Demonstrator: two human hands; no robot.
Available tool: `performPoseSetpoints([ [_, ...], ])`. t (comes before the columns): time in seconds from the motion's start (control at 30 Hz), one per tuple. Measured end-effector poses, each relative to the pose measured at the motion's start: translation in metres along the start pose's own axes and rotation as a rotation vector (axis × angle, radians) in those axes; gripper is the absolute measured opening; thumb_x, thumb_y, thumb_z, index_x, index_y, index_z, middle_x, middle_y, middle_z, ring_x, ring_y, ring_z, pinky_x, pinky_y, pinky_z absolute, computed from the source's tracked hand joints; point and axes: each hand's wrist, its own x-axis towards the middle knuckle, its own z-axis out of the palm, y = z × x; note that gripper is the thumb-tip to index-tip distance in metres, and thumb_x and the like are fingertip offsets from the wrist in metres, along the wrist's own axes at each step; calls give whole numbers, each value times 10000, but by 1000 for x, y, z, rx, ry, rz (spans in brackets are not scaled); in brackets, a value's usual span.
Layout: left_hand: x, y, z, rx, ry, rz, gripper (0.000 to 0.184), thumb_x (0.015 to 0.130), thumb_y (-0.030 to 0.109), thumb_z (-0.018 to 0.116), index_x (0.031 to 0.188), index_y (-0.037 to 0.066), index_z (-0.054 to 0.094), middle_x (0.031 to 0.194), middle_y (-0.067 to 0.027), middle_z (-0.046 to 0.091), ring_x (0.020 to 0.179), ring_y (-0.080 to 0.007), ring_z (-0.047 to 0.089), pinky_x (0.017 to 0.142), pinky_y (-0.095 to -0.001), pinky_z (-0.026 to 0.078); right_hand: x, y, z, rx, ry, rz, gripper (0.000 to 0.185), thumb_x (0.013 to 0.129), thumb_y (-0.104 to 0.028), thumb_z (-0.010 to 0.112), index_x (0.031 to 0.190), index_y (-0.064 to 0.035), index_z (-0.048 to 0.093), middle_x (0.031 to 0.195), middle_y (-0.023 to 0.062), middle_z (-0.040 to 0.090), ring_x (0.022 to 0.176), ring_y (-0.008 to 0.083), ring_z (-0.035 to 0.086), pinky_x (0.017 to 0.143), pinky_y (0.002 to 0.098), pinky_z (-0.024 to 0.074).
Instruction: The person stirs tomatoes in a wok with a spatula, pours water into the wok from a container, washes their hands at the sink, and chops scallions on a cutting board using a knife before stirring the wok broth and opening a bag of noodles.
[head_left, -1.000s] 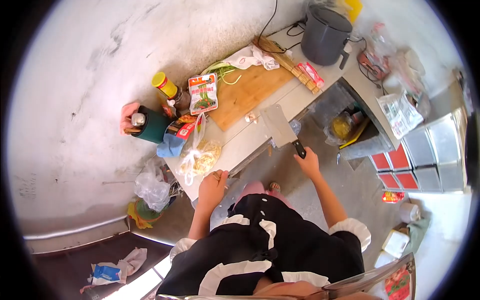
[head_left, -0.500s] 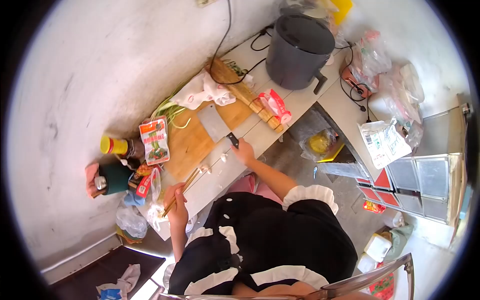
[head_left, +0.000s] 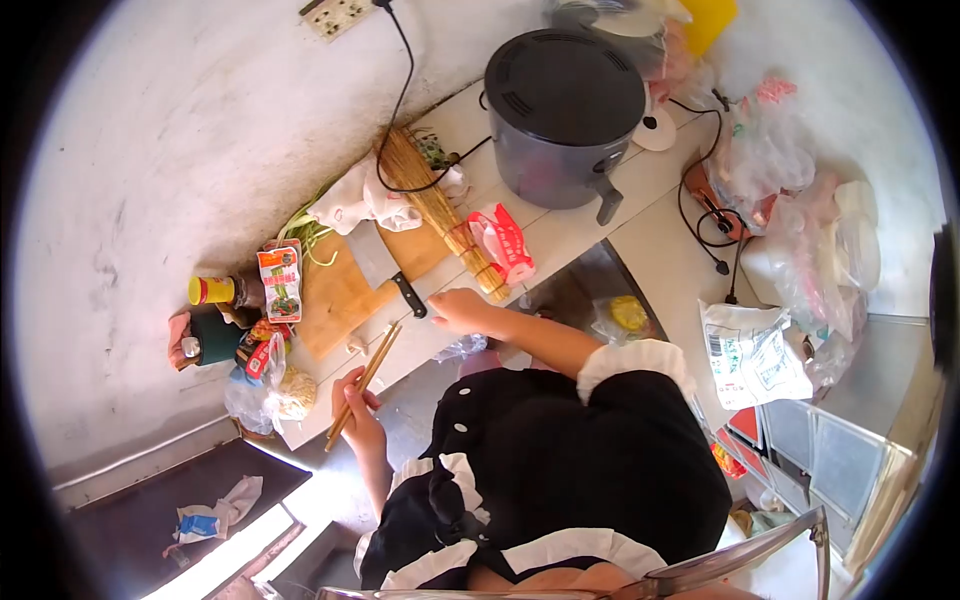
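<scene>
My left hand (head_left: 358, 408) is closed round a pair of wooden chopsticks (head_left: 366, 384), which point up over the counter's front edge. A cleaver (head_left: 378, 262) lies with its blade on the wooden cutting board (head_left: 335, 300), its black handle reaching past the board's edge. Just right of that handle is my right hand (head_left: 460, 311), apart from it; its fingers look bent, and whether they are closed is unclear. Small white pieces (head_left: 356, 344) sit beside the board. Greens (head_left: 318, 240) and a white bag (head_left: 365, 198) rest behind it.
A large dark pot-like appliance (head_left: 565, 120) stands on the counter (head_left: 655, 215), near a red-and-white packet (head_left: 502, 245) and a straw bundle (head_left: 440, 215). Black cords, plastic bags (head_left: 770, 150) and a white packet (head_left: 755, 355) are at right. Jars and pouches stand at left.
The cleaver went from my right hand over the counter edge onto the board, and that hand has let go of its handle. The view has shifted toward the right side of the counter.
</scene>
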Motion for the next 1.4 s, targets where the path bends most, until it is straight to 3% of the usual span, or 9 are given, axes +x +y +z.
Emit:
performPoseSetpoints([
  [0.17,-17,25,47,-93,-130,7,341,1013,202,366,1007,-34,612,724,-37,492,579,-90,461,529,-236,374,-116,15,-90,441,203,66,180,834,-243,606,893,-74,591,800,134,635,738,337,622,625,436,475],
  [0.3,-22,34,67,-92,-157,27,345,1011,198,371,992,-39,621,720,-44,491,582,-97,463,531,-242,373,-175,38,-156,359,583,378,136,841,-154,620,855,-21,639,755,110,636,645,200,609,601,308,474],
  [0.33,-21,36,71,-92,-169,27,347,1010,198,372,988,-40,623,719,-45,490,583,-98,463,532,-243,373,-184,47,-168,376,679,436,139,834,-156,628,867,-22,639,743,142,627,638,258,620,603,341,489],
  [0.57,-11,55,99,-126,-254,73,343,1001,183,380,981,-54,626,717,-57,496,593,-112,471,542,-256,381,-181,124,-195,139,1163,449,361,798,-244,725,1013,14,592,853,122,609,833,271,607,737,362,479],
  [0.67,-11,58,104,-115,-257,119,341,999,177,376,983,-54,627,715,-56,498,594,-111,473,543,-254,381,-165,142,-198,140,1182,529,498,784,-404,724,970,39,596,844,150,612,809,286,606,739,379,474],
  [0.77,-14,57,107,-99,-247,105,341,999,173,371,982,-50,629,714,-57,501,595,-110,474,543,-253,381,-153,140,-223,322,912,900,642,762,-588,668,908,34,600,822,160,616,796,290,607,733,381,469],
  [0.87,-20,51,109,-104,-232,65,342,1000,174,369,976,-46,630,710,-56,501,593,-110,473,543,-253,380,-145,140,-241,330,811,1021,742,731,-705,608,844,27,595,796,163,620,779,297,609,728,385,466],
  [1.17,-27,53,114,-110,-204,55,347,1007,183,366,976,-44,626,706,-55,497,591,-104,469,545,-247,377,-144,153,-239,340,815,945,742,683,-694,673,824,30,587,794,147,631,764,280,613,684,366,470],
  [1.4,-28,51,115,-111,-194,42,350,1008,189,367,976,-44,626,698,-51,502,584,-100,468,546,-245,379,-148,169,-207,669,843,684,487,808,-468,686,829,12,607,666,7,529,615,103,467,559,267,375],
])
